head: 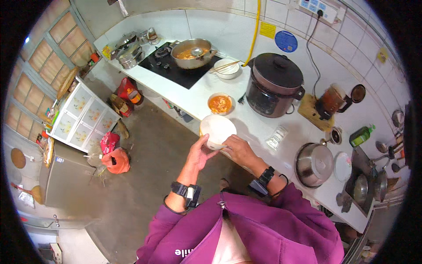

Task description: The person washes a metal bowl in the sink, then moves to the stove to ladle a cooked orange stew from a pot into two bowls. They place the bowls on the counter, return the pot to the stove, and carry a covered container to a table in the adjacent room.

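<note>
Both my hands hold a white bowl (218,129) near the front edge of the counter. My left hand (200,152) grips its near left side, thumb up on the rim. On the bowl's near right side are the fingers of my right hand (240,148). Just beyond it, a bowl of red-orange soup (220,103) stands on the white countertop (197,100). Farther back is another white bowl (227,70) with chopsticks (226,67) laid across its rim. A steel pan (192,62) on the black gas hob (179,74) contains similar food and a ladle (196,51).
Right of the bowls stands a large dark electric cooker (275,85). A glass kettle (333,99), a crumpled clear packet (277,138), an overturned steel pot (315,165) and a green bottle (361,136) line the counter towards the sink (352,178). Bags (117,160) lie on the floor at left.
</note>
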A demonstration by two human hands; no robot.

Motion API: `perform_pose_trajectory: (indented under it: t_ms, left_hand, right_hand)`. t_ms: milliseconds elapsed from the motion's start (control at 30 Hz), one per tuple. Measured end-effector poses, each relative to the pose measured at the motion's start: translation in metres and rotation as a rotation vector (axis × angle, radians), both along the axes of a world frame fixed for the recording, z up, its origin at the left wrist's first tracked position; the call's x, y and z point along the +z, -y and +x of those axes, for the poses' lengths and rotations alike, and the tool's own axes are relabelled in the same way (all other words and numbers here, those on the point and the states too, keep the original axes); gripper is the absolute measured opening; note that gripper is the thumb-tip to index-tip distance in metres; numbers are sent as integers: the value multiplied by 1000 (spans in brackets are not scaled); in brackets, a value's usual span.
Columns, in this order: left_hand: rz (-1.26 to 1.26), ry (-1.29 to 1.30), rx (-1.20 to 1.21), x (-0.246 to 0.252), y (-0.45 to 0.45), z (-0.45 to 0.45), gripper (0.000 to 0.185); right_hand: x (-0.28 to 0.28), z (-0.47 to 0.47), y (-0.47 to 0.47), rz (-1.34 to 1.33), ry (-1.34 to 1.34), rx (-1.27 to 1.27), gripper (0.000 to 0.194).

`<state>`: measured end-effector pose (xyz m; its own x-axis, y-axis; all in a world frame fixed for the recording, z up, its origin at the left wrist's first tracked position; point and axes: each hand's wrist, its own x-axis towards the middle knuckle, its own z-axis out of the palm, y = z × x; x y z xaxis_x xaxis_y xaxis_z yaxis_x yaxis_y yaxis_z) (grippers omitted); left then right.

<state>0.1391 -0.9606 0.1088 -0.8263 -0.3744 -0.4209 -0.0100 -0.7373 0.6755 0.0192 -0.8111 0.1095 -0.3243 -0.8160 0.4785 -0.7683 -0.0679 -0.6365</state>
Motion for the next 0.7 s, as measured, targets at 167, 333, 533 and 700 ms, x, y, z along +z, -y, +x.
perform_pose_trajectory:
  t_ms: [167, 333, 533, 700]
  left_hand:
    - [50, 47, 101, -9, 71, 11, 54]
    - [90, 69, 239, -21, 118, 20, 57]
    - [157, -12, 292, -28, 183, 27, 62]
    - [130, -58, 271, -25, 257, 24, 62]
  right_hand:
    - [-15, -11, 81, -12, -58, 144, 12]
    - [-21, -15, 141, -50, 30, 228, 17]
    - [-19, -13, 208, -49, 384, 86, 29]
    - [-33, -43, 284, -227, 724, -265, 29]
